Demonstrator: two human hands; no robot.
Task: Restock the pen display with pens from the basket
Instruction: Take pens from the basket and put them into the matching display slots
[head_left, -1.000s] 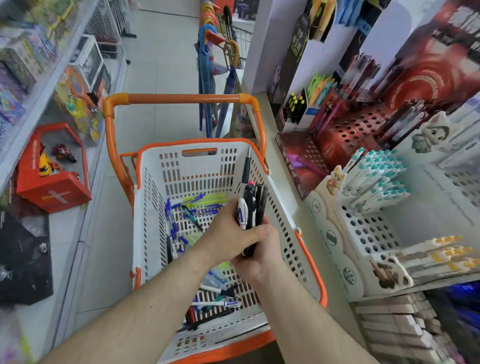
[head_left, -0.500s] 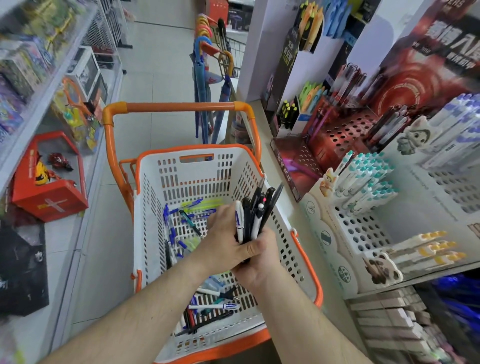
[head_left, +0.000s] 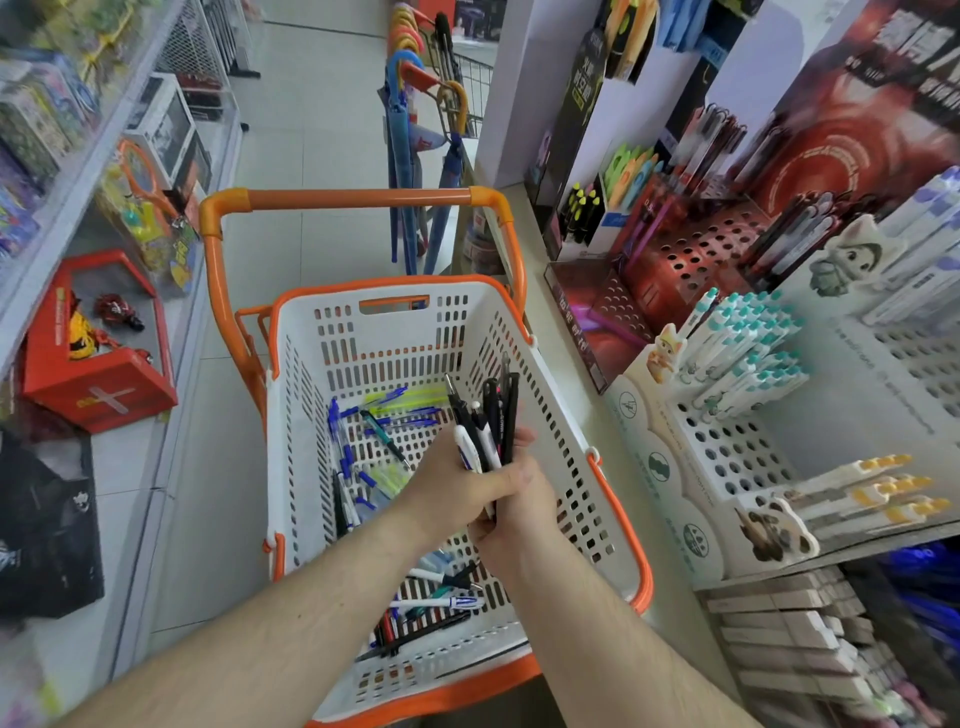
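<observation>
While both forearms reach out over the white and orange basket (head_left: 566, 415), the left hand (head_left: 457, 488) and the right hand (head_left: 519, 509) meet above its middle, pressed close together and both curled round one bundle of pens (head_left: 485, 421). That bundle is mostly black-barrelled, with one or two white pens in it, and it stands nearly upright, its upper ends fanning a little above the knuckles. How the right fingers lie on the far side of the bundle is hidden, so the exact grip there is hard to read. Below the hands, loose pens (head_left: 374, 415) lie scattered on the slotted floor of the basket: blue-capped ones and pale green ones toward the far end, and a few white, red and black ones at the near end. An orange handle (head_left: 358, 199) arches over the far side of the basket. Just to the right of the basket stands the pen display (head_left: 737, 441), a white perforated rack holding rows of white pens with teal caps (head_left: 743, 343), and, lower down, white pens with yellow ends (head_left: 872, 488). Further back sits a red perforated rack (head_left: 696, 249) with dark pens.
</observation>
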